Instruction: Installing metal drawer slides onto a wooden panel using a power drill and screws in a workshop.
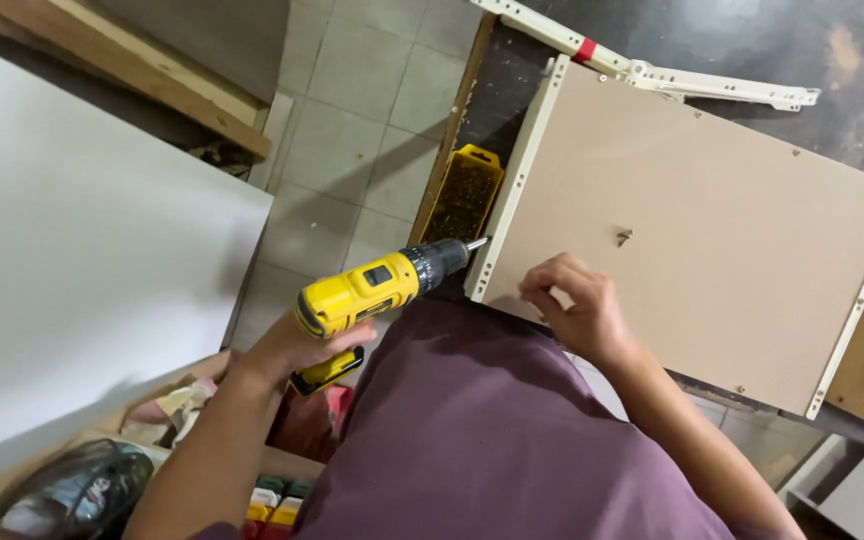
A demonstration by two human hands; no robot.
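**Drill bit at the panel's edge**

At the near left corner of the brown panel [692, 230], the left hand [287, 350] is wrapped tight around the grip of a yellow cordless drill [382, 285], whose bit touches the panel's cream edge strip [512, 190]. The right hand [572, 305] rests on the panel, fingers curled and pressed together near the edge. Just beyond the drill sits a yellow tray [467, 190] of screws. Farther off lies a white drawer slide [652, 70].
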